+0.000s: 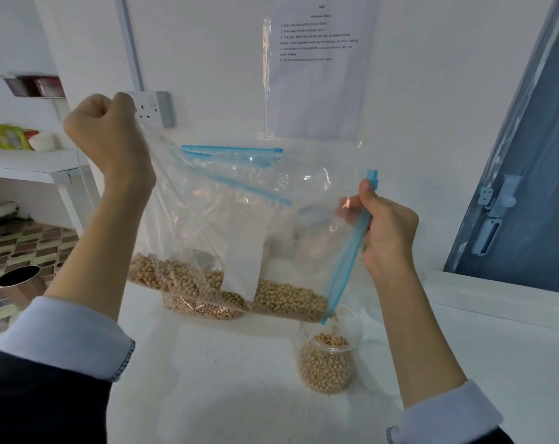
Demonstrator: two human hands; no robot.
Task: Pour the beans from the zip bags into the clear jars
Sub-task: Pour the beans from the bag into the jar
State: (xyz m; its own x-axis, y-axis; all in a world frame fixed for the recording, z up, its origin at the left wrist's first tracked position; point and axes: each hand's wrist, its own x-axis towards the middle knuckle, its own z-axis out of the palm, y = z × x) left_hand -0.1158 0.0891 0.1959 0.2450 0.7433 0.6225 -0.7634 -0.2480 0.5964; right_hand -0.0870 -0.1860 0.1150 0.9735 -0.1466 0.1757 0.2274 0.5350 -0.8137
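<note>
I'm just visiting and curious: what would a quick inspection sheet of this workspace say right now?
Surface: white table, bare part in front.
Job's things: zip bag held tilted, beans gathered along its low edge, blue zip corner over the clear jar, which is partly filled; another bag of beans lies behind.
Clutter: metal cup off to the left.
Hands: left hand grips the bag's upper corner; right hand pinches the blue zip strip.
Cables: thin white cable on the left; where it ends is unclear.
Surroundings: wall socket, printed sheet, blue door.
</note>
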